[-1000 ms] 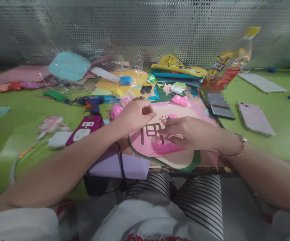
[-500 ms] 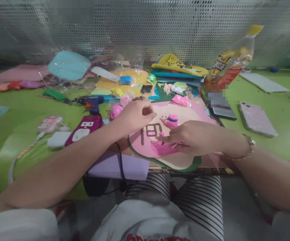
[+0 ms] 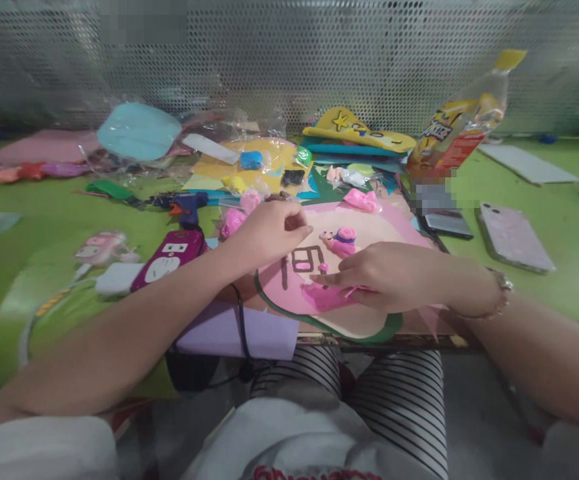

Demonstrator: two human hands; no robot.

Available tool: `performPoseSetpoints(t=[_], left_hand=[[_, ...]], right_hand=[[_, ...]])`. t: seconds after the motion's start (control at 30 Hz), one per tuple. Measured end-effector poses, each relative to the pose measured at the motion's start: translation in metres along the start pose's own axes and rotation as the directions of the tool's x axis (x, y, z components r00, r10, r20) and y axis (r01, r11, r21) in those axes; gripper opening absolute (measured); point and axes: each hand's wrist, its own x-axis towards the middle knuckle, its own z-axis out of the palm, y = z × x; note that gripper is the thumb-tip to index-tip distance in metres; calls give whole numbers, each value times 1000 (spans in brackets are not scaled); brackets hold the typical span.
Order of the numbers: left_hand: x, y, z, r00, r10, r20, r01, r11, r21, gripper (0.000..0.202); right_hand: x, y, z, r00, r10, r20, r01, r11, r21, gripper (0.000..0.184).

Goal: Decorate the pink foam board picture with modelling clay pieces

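A cream and pink board with a green edge [image 3: 384, 223] lies before me on the table. It bears a pink clay snail [image 3: 343, 241] with a purple band, brown clay lines [image 3: 284, 273] and a bright pink clay patch [image 3: 314, 293]. At the board's left, my left hand [image 3: 277, 230] rests with fingers curled in; nothing shows in them. Over the pink patch, my right hand [image 3: 387, 273] stretches its index finger to the brown lines, beside a small pink clay piece [image 3: 323, 267]. A thin pink stick [image 3: 359, 289] pokes out from under its other fingers.
A magenta power bank-like box [image 3: 169, 260] and a blue glue gun [image 3: 188, 207] lie left. Clay packets, including a pink one [image 3: 362, 200], sit behind the board. To the right are a tilted bottle [image 3: 462, 123], a dark phone [image 3: 447, 223] and a pale phone [image 3: 514, 237].
The right hand has shifted very slightly, its index fingertip still by the brown lines. My left hand stays where it was.
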Motion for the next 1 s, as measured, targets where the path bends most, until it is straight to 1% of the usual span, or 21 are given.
performPoseSetpoints(t=[0.17, 0.47, 0.67, 0.8, 0.9, 1.0], left_hand=[[0, 2, -1, 1000, -9, 5, 9, 1000, 1, 11], [0, 0, 1, 1000, -5, 19, 5, 1000, 6, 16], [-1, 1, 0, 999, -12, 32, 12, 1000, 16, 13], [-1, 2, 0, 999, -30, 39, 29, 999, 20, 12], [-1, 3, 0, 999, -38, 38, 37, 999, 25, 12], [-1, 4, -1, 999, -41, 30, 40, 998, 40, 12]], right_hand=[[0, 0, -1, 999, 8, 38, -10, 999, 30, 27], [2, -2, -3, 992, 34, 120, -37, 999, 18, 28], [3, -5, -2, 983, 77, 168, -82, 996, 19, 24], [2, -5, -3, 986, 60, 157, -68, 997, 47, 23], [2, -2, -4, 992, 37, 124, -48, 996, 82, 23], [2, -1, -5, 993, 42, 106, -51, 995, 83, 25]])
